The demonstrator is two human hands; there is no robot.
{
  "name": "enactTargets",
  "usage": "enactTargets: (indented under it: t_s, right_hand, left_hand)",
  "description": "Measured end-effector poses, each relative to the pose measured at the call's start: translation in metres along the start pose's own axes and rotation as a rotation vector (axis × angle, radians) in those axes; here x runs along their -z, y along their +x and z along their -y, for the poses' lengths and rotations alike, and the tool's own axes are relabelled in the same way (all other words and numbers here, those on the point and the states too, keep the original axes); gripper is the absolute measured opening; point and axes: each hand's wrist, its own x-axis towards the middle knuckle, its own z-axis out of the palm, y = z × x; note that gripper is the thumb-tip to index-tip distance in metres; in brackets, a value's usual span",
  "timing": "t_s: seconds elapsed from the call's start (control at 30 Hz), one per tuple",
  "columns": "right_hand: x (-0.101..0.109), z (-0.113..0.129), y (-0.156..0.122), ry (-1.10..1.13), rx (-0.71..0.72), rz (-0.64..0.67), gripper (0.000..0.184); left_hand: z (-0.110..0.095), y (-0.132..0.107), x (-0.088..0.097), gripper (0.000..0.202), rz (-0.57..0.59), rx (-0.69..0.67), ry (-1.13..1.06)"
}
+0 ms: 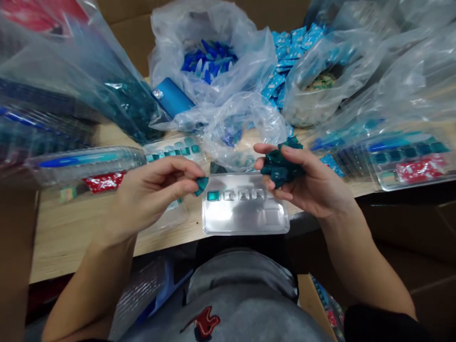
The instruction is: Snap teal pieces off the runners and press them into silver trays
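Between the thumb and fingers of my left hand [160,194] is one small teal piece [201,185], pinched near the left end of a clear plastic tray [245,221]. The tray has a row of small square pockets; a teal square piece [213,195] sits in the leftmost, and the ones beside it look bare. My right hand [313,180] is curled round a clump of teal pieces [283,166] above the tray's right end, partly covering the last pocket. What exactly the teal pieces are I cannot make out.
Behind the tray stand open plastic bags [245,109], one with blue pointed pieces [208,61]. A blue phone [174,97] leans there. Light-blue printed packets [299,42] lie behind. Filled trays with red packets stand left [103,180] and right [420,168]. The table's front edge runs below.
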Motion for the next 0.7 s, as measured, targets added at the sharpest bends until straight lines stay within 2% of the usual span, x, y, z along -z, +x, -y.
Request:
enactTargets:
  t_s: [0.13,0.23,0.33,0.47,0.6,0.7]
  right_hand:
    - [0.006,-0.006,-0.005,0.056,-0.015,-0.04,0.017]
    - [0.009,-0.01,-0.007,0.108,0.002,-0.026,0.018]
    - [0.01,-0.013,-0.009,0.119,0.021,-0.016,0.02]
    - [0.009,-0.018,-0.01,0.087,0.029,0.002,0.024]
    - [0.006,-0.021,-0.009,0.046,0.035,0.045,0.025]
    - [0.002,-0.023,-0.009,0.065,0.026,0.103,0.025]
  left_hand:
    - [0.007,-0.021,-0.01,0.016,0.129,-0.205,0.394]
    - [0.011,-0.021,-0.021,0.018,0.194,-0.399,0.637]
    - [0.014,-0.014,-0.028,0.017,0.204,-0.514,0.787]
    - [0.016,-0.01,-0.031,0.017,0.206,-0.565,0.866]
    - [0.019,-0.009,-0.034,0.016,0.28,-0.664,0.889]
    - [0.017,-0.005,-0.034,0.018,0.265,-0.57,0.755]
